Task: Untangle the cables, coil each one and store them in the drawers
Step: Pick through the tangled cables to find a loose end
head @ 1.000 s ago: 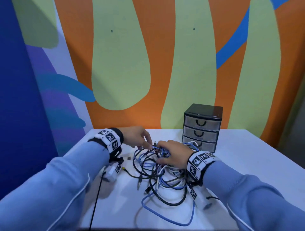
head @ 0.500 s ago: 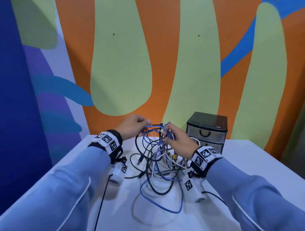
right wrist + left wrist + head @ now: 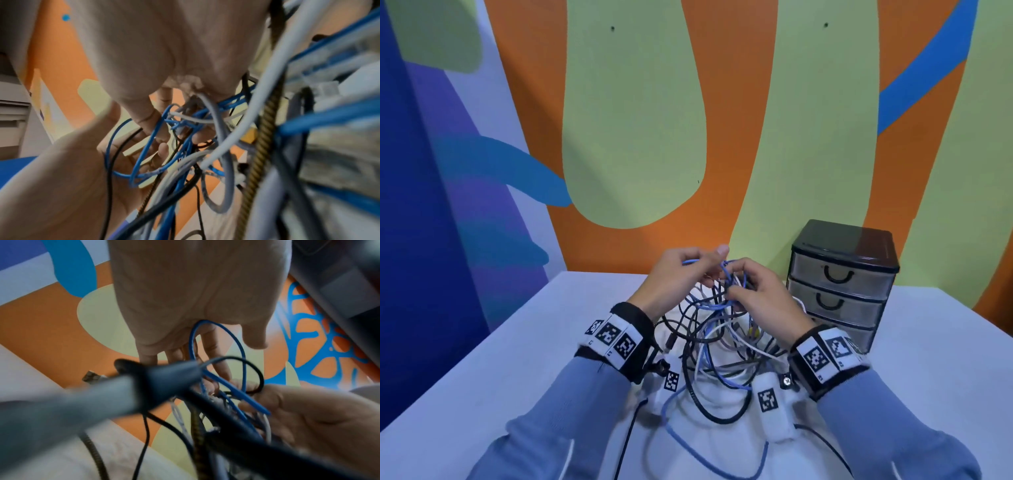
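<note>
Two hands work just left of the drawer unit (image 3: pixel 842 284). The left hand (image 3: pixel 681 277) pinches a blue cable (image 3: pixel 717 274) between curled fingers; the right hand (image 3: pixel 763 298) grips the tangle of cables (image 3: pixel 719 346), lifted partly off the table (image 3: pixel 482 370), its lower loops resting there. All three drawers are closed.

The tangle of cables (image 3: pixel 719 346) is lying on the desk (image 3: pixel 524 353), near its middle, with loops trailing toward the near edge. The drawers (image 3: pixel 840 291) are standing to the right of the tangle, at the back of the desk against the wall (image 3: pixel 637 137). The left hand (image 3: pixel 681 277) and right hand (image 3: pixel 763 298) are meeting above the tangle, lifting its top strands off the desk.
</note>
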Demonstrator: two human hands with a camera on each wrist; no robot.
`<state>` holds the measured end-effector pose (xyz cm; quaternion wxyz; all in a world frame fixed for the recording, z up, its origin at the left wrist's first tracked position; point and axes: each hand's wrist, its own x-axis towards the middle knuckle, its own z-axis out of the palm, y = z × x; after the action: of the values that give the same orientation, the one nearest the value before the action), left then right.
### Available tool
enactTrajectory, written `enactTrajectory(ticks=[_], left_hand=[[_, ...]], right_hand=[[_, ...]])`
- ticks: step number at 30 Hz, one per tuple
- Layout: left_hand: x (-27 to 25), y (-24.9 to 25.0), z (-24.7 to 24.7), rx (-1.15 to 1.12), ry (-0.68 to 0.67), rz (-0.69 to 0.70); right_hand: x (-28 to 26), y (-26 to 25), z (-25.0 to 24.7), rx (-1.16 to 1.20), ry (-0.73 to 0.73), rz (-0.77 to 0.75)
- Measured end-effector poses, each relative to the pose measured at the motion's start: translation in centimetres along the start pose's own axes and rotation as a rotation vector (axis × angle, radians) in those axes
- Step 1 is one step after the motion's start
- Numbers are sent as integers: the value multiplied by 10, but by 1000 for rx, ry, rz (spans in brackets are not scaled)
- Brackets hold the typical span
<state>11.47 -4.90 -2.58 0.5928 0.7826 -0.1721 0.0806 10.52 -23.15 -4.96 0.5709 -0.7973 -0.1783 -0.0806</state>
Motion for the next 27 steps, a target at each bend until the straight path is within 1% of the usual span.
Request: enactTrajectory(ticks=[2, 4, 8, 12, 15, 20, 23, 27], left_hand=[[0, -5, 1, -5, -10, 18], [-1, -7, -1, -4, 12, 25], [-14, -7, 0, 98, -16, 4], [-22, -4, 3, 222, -19, -15], [-27, 1, 3, 231, -14, 20], [-35, 9, 2, 146, -34, 70], [-34, 10, 3, 86, 64, 105], [-29, 9, -1, -9, 221, 36]], right_hand=[[0, 7, 2, -38, -2, -34], [-3, 13, 3, -27, 21, -49], [-16, 23, 1, -107, 26, -69], [-26, 23, 4, -31, 21, -94], [-27, 23, 3, 2, 72, -126], [-26, 21, 4, 81, 195, -154], [-26, 20, 4, 89, 224, -187], [-28, 14, 2, 157, 179, -232]])
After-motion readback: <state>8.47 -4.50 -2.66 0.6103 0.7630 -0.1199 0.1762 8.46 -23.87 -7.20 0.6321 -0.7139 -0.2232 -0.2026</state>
